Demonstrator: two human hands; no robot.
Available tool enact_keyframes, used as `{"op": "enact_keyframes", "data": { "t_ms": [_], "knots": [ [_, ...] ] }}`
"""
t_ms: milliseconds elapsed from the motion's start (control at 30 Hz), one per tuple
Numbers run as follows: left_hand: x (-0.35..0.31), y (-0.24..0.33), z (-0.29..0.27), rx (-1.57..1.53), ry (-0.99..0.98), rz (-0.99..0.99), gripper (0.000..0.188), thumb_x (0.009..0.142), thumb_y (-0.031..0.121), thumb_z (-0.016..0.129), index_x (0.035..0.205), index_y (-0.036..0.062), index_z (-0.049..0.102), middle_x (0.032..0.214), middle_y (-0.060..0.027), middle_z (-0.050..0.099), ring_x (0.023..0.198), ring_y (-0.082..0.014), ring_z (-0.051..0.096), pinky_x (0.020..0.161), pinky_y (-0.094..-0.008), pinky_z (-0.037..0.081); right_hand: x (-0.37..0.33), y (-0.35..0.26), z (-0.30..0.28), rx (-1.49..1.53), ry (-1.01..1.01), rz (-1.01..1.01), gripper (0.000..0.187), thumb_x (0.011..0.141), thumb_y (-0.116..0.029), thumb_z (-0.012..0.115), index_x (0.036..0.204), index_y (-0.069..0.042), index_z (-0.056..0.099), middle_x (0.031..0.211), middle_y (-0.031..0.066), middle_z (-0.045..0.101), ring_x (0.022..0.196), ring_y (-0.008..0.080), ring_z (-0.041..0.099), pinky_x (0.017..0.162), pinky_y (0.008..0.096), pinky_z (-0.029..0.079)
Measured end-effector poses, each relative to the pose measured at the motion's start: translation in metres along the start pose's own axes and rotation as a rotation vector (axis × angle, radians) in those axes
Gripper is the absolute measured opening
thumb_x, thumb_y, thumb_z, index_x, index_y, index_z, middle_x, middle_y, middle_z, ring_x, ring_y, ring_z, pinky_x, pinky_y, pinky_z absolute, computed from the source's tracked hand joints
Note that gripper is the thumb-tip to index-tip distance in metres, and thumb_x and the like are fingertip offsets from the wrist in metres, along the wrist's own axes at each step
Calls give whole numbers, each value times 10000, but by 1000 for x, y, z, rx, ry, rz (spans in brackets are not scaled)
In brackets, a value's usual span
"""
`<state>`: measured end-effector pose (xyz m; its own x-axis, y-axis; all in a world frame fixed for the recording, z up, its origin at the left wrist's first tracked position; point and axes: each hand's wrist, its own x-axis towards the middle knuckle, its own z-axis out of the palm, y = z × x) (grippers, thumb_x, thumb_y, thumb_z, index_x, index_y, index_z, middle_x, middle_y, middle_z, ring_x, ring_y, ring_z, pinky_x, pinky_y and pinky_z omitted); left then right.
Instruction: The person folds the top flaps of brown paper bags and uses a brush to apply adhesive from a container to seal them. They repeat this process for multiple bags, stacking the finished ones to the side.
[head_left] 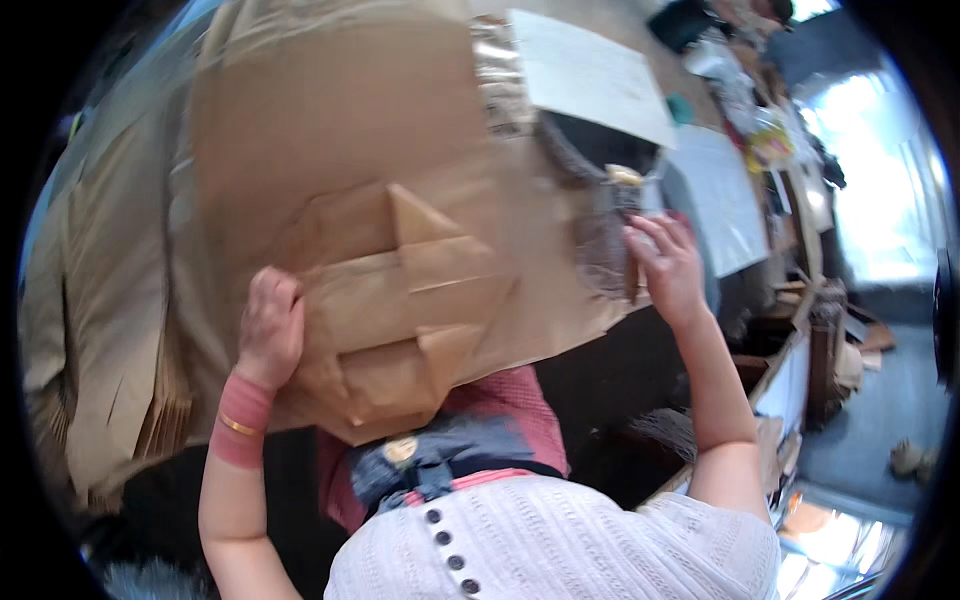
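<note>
A brown paper bag (365,300) lies in front of me, its near end opened out into a diamond with folded flaps. At its left edge, my left hand (272,325) rests on the paper with fingers curled in; nothing shows in them. My right hand (665,262) is off to the right of the bag, its fingertips pinched together beside a thin brown upright strip (632,245). Whether they grip that strip or something smaller, I cannot make out. Just beyond those fingers sits a dark, round-edged container (590,145), partly covered by a white sheet (595,80).
Stacked brown paper bags (115,290) fan out along the table's left side. More flat brown paper (330,90) spreads across the far part. To the right lie another pale sheet (715,200) and a cluttered shelf (790,330). A bright window (880,170) stands beyond.
</note>
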<state>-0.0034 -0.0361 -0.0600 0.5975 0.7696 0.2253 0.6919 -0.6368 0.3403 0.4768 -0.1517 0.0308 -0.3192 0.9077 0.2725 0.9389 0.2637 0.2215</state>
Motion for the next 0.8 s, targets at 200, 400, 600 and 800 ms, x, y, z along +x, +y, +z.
{"op": "enact_keyframes", "data": {
  "t_ms": [200, 400, 600, 800],
  "knots": [
    [77, -15, -29, -329, -190, -353, 481, 668, 22, 677, 1120, -23, 516, 1031, -186, 590, 945, -328, 594, 815, -413, 487, 82, -122, 63, 896, -17, 198, 315, 772, -37, 681, 1084, -15, 643, 1017, 152, 643, 961, 340, 593, 850, 403, 478],
    [70, -17, -36, 20, -398, -132, 119, 600, 43, 670, 695, 40, 598, 794, -120, 640, 781, -347, 611, 680, -427, 502, 132, -114, 85, 916, -392, 99, 198, 717, -33, 687, 913, -6, 680, 797, 140, 614, 806, 286, 631, 714, 383, 523],
    [1, -5, -12, 445, 35, 255, 274, 761, 91, 577, 1013, 11, 649, 1001, -119, 667, 974, -266, 643, 808, -352, 533, 73, -150, 68, 234, -150, -249, 456, 745, -67, 574, 1199, -46, 604, 1195, 63, 612, 1059, 258, 604, 860, 336, 542],
    [-37, 36, -36, 389, -286, 221, 505, 818, 104, 523, 1323, 102, 533, 1457, -198, 384, 1333, -349, 393, 1107, -489, 306, 61, -170, 29, 308, -278, -431, 574, 766, -101, 587, 1331, -76, 488, 1334, 102, 522, 1258, 273, 486, 984, 367, 469]
  ]
}}
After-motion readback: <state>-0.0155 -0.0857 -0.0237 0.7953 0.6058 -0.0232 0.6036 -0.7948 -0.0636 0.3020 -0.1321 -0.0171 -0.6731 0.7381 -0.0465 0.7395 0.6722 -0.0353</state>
